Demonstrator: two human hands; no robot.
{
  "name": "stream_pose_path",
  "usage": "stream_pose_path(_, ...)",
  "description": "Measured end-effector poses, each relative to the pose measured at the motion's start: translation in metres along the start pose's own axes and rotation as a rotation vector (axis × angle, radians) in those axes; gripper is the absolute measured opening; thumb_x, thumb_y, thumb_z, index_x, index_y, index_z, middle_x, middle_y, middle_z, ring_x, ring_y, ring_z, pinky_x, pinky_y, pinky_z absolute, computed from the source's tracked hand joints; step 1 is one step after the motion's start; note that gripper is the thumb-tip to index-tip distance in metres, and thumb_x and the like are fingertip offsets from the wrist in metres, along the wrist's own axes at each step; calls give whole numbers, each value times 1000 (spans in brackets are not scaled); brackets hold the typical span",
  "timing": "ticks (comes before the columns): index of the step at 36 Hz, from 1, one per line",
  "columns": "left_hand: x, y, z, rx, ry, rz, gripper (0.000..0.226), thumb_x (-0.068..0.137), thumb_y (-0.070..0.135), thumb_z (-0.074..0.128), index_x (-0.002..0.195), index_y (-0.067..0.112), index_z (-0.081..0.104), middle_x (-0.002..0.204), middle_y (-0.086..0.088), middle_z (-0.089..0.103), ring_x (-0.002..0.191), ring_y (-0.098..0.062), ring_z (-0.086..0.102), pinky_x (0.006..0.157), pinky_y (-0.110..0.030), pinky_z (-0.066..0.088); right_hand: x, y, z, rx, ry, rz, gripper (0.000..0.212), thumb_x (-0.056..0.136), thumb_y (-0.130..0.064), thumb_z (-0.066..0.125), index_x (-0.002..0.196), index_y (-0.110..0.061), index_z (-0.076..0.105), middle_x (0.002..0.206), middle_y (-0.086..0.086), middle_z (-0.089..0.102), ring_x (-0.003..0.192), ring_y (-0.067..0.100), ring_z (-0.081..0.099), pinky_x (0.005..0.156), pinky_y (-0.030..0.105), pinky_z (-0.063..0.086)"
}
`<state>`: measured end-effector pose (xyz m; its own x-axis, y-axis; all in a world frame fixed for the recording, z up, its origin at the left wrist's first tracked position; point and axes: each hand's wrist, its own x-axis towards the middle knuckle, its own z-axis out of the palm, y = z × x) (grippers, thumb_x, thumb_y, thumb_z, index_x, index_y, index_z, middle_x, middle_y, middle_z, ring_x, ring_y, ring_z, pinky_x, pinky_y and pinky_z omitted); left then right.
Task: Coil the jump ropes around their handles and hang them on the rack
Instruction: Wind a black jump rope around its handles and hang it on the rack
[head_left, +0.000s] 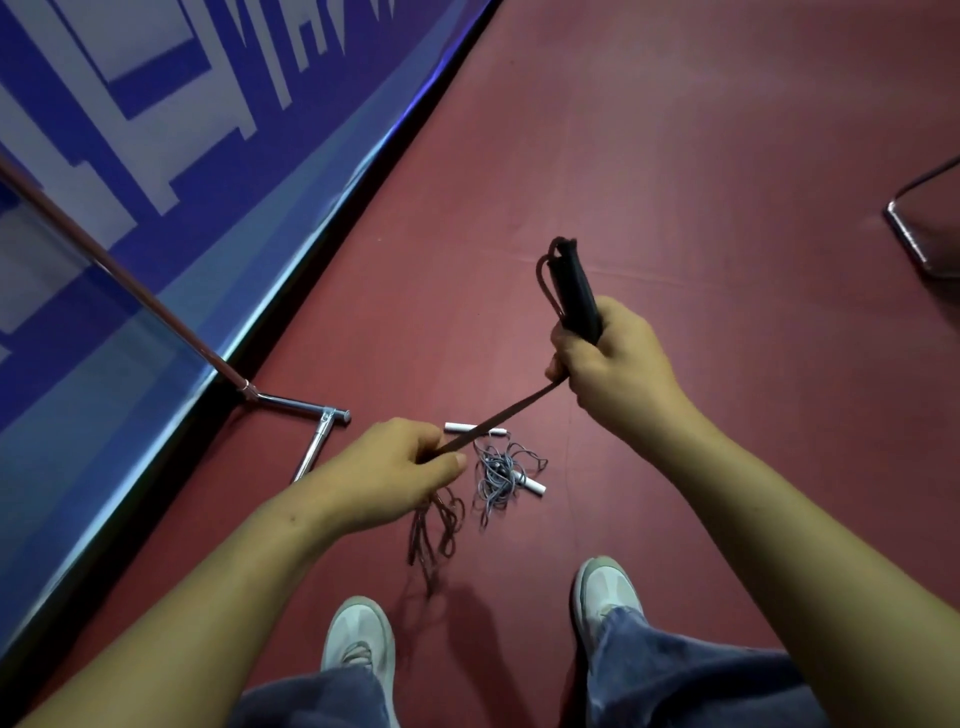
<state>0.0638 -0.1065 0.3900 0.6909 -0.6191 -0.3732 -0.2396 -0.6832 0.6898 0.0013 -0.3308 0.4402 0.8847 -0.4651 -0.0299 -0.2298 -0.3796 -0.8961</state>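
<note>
My right hand (610, 364) grips the black handles (574, 288) of a jump rope, held upright together. Its dark brown rope (501, 418) runs taut down and left to my left hand (400, 467), which pinches it between thumb and fingers. Below the left hand the loose rest of this rope (436, 530) hangs in loops toward the floor. A second jump rope (498, 473), grey-blue with white handles (532, 486), lies in a tangled heap on the red floor between my hands. The rack's chrome foot (306, 410) and reddish pole (130, 280) stand at the left.
A blue banner wall (182, 171) runs diagonally along the left. A chrome chair leg (914, 234) sits at the right edge. My two white shoes (358, 644) stand on the red floor (727, 156) at the bottom.
</note>
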Motion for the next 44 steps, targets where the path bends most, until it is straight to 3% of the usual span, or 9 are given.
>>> stream_pose_path(7, 15, -28, 4, 435, -48, -183, 39, 98, 46, 53, 76, 15, 59, 77, -5, 63, 75, -24, 59, 68, -33, 47, 4, 16, -5, -380, -121, 19, 6, 95, -11, 53, 97, -13, 59, 88, 13, 72, 83, 34, 69, 74, 47, 57)
stream_pose_path(13, 26, -45, 11, 422, -102, -109, 11, 94, 30, 67, 101, 22, 64, 114, 2, 49, 106, -19, 57, 99, -30, 45, 1, 10, -5, -304, -177, -19, 7, 96, -8, 53, 93, -12, 57, 80, 10, 73, 49, 0, 61, 49, 20, 44)
stream_pose_path(18, 23, -56, 3, 333, 91, -158, 28, 102, 29, 57, 89, 9, 70, 77, -1, 63, 73, -21, 60, 59, -26, 40, 8, 3, -31, -112, -11, 29, 7, 96, -7, 54, 94, -11, 59, 74, 10, 72, 42, 4, 53, 52, 30, 42)
stream_pose_path(22, 30, -62, 0, 283, 154, -183, 36, 98, 36, 63, 68, 17, 68, 62, 0, 62, 57, -20, 57, 54, -28, 42, 7, 10, -31, -332, -13, -16, 6, 95, -10, 54, 94, -12, 59, 87, 13, 72, 74, 28, 67, 57, 30, 46)
stream_pose_path(25, 35, -64, 5, 278, 83, -211, 29, 86, 17, 67, 63, 33, 64, 84, -6, 63, 70, -26, 60, 68, -32, 55, 3, 11, -19, -339, -89, -7, 7, 95, -10, 54, 91, -14, 58, 86, 13, 72, 78, 31, 70, 64, 35, 53)
stream_pose_path(30, 32, -39, 11, 473, -136, -131, 76, 74, 2, 58, 140, 39, 47, 160, 5, 32, 152, -29, 18, 125, -40, 19, -3, 8, -6, -209, -179, 16, 11, 97, -9, 53, 89, -17, 55, 77, 10, 71, 40, 1, 53, 44, 22, 40)
stream_pose_path(35, 20, 7, 22, 522, -429, -54, 98, 85, -1, 53, 160, 40, 6, 170, 11, -5, 157, -21, -13, 126, -49, -8, -8, 0, 0, -40, -215, 58, 7, 98, -6, 52, 95, -8, 57, 65, 5, 65, 47, 13, 51, 46, 28, 42)
stream_pose_path(40, 9, 42, 21, 403, -356, 103, 81, 75, 2, 38, 145, 39, 50, 152, 3, 47, 148, -24, 34, 122, -49, 29, -11, -3, 1, 42, -194, 74, 7, 98, -6, 52, 94, -6, 58, 62, 4, 63, 45, 12, 49, 45, 29, 41)
stream_pose_path(44, -4, 75, 24, -302, -165, 114, 48, 82, -2, 45, 98, 30, 77, 108, 5, 77, 109, -8, 69, 102, -33, 49, -13, -3, 2, 75, -205, 76, 11, 97, -5, 54, 88, -9, 55, 63, 7, 63, 44, 13, 51, 46, 31, 41)
